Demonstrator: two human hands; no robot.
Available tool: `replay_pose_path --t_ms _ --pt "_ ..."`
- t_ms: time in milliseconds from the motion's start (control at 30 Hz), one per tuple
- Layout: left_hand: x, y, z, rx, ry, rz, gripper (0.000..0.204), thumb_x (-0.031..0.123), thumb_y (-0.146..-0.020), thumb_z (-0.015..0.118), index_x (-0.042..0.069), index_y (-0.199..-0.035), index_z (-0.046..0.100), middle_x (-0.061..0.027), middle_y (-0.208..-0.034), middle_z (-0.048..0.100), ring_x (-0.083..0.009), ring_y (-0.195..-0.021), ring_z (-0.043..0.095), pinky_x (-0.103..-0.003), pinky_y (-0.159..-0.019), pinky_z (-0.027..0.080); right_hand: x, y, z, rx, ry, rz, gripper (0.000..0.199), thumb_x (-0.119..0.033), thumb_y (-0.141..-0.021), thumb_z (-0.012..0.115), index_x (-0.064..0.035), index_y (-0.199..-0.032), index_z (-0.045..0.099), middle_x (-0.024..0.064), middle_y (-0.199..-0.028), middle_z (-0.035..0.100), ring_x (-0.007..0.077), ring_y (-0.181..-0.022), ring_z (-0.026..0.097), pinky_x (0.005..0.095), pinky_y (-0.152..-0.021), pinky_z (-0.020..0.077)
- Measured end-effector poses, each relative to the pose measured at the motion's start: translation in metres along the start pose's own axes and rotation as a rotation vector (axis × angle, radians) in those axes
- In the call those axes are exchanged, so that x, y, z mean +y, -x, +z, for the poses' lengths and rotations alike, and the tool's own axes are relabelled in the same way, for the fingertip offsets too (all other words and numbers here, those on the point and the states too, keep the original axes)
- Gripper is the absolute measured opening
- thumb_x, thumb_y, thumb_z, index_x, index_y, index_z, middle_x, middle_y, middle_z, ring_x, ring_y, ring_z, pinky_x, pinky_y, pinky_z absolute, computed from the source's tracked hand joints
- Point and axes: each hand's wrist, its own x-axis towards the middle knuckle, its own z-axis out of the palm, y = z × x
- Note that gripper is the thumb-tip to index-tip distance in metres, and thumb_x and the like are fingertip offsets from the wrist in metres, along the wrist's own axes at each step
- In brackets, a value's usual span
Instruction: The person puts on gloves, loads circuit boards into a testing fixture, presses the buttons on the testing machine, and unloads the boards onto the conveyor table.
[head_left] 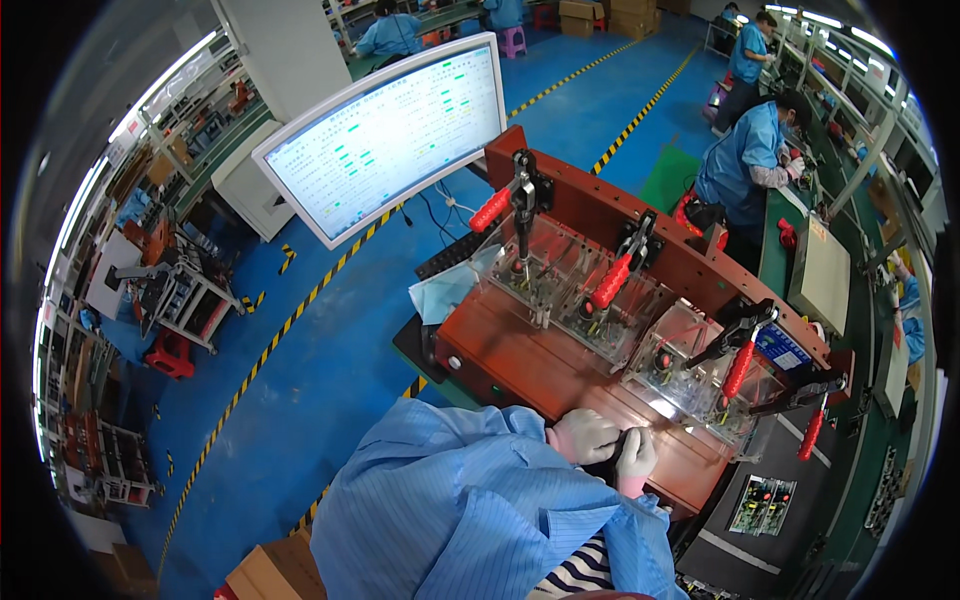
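Note:
My left hand (588,437), in a white glove, rests at the front edge of a reddish-brown test fixture (510,350). My right hand (636,456), gloved too, is close beside it with its fingers curled. Both hands are closed, and a small dark patch shows between them; what they hold, if anything, is hidden. Behind them, clear plastic press plates (610,325) sit under toggle clamps with red handles, such as one clamp handle (610,283) near the middle.
A monitor (385,135) stands behind the fixture's left end. Blue cloth (445,290) lies by its left side. Green circuit boards (763,505) lie on the dark conveyor (735,540) at right. A co-worker (745,155) in blue bends over the line farther back.

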Motion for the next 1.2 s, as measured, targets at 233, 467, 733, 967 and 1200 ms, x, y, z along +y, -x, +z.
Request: replay_pose_path --t_ms 233,467,733,967,1200 --pt "0.001 0.0 -0.002 0.001 0.004 -0.014 0.021 0.028 -0.082 0.059 0.008 -0.076 0.058 -0.0108 -0.078 0.06 -0.0343 -0.067 0.057 -0.042 -0.063 0.046 0.005 0.0 0.0 -0.001 -0.002 0.029 0.021 -0.015 -0.094 0.051 -0.0002 -0.083 0.06 0.0069 -0.072 0.058 0.0154 -0.066 0.047 0.026 -0.064 0.042" --pt "0.0 -0.001 -0.001 -0.03 -0.013 -0.013 0.021 0.028 -0.081 0.06 0.008 -0.076 0.058 -0.0102 -0.078 0.06 -0.0339 -0.067 0.057 -0.042 -0.063 0.046 0.005 0.0 0.001 0.019 -0.002 0.01 0.021 -0.015 -0.094 0.052 -0.0001 -0.083 0.061 0.008 -0.071 0.06 0.0169 -0.064 0.048 0.0276 -0.063 0.0432" --pt "0.0 -0.001 0.0 0.017 -0.021 -0.015 0.022 0.03 -0.081 0.059 0.009 -0.076 0.059 -0.0101 -0.076 0.063 -0.0343 -0.065 0.059 -0.043 -0.06 0.046 0.004 0.0 0.0 -0.01 -0.028 0.028 0.022 -0.017 -0.096 0.051 -0.0009 -0.083 0.06 0.0063 -0.072 0.057 0.0146 -0.066 0.046 0.0252 -0.064 0.0414" --pt "0.0 0.001 0.003 0.093 0.045 -0.004 0.02 0.028 -0.08 0.06 0.009 -0.073 0.059 -0.0093 -0.075 0.061 -0.0325 -0.063 0.058 -0.042 -0.06 0.046 0.0 0.0 -0.006 -0.031 0.055 0.062 0.023 -0.017 -0.096 0.05 -0.0011 -0.082 0.059 0.0074 -0.072 0.058 0.0166 -0.065 0.047 0.0277 -0.064 0.0424" --pt "-0.01 0.006 0.013 0.1 0.124 0.032 0.019 0.026 -0.08 0.062 0.009 -0.072 0.059 -0.0089 -0.074 0.06 -0.0309 -0.062 0.057 -0.041 -0.06 0.046 -0.01 -0.005 -0.002 -0.092 0.158 0.063 0.026 -0.018 -0.1 0.046 -0.003 -0.08 0.054 0.0051 -0.071 0.051 0.0143 -0.066 0.04 0.0261 -0.065 0.0395"
